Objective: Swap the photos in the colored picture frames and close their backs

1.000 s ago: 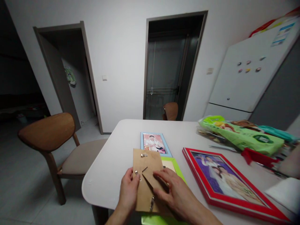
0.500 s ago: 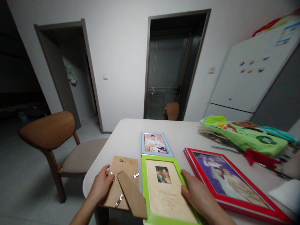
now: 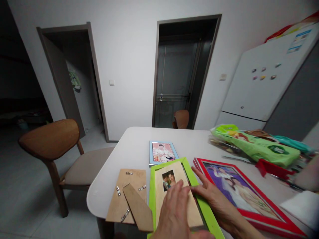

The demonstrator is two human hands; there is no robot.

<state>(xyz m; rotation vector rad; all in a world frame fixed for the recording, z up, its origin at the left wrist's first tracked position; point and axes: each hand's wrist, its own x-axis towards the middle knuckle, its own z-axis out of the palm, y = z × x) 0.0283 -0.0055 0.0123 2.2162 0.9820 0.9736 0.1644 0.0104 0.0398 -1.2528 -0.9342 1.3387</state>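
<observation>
A lime-green picture frame [image 3: 152, 196] lies face down or tilted near the table's front edge; which way it faces I cannot tell. Inside it sits a cream card [image 3: 159, 199] with a small photo of two people [image 3: 169, 180], turned slightly askew so a dark gap shows along its right side. My left hand [image 3: 174, 212] rests over the card with fingers stretched out. At the frame's right side, my right hand [image 3: 214, 199] grips the green edge. Left of it lies a brown backing board [image 3: 133, 174] with metal clips and a stand leg [image 3: 138, 207].
Behind the green frame lies a blue-framed photo [image 3: 163, 152]. Red picture frames [image 3: 239, 215] are stacked to the right. Farther right are a green package [image 3: 264, 146], a red tool or holder [image 3: 270, 168] and white tissue [image 3: 302, 207]. A wooden chair [image 3: 50, 136] stands at left.
My left hand has moved from the backing board rightward onto the card. The green frame's near side has tilted, and the card has shifted within it. My right hand stays at the frame's edge.
</observation>
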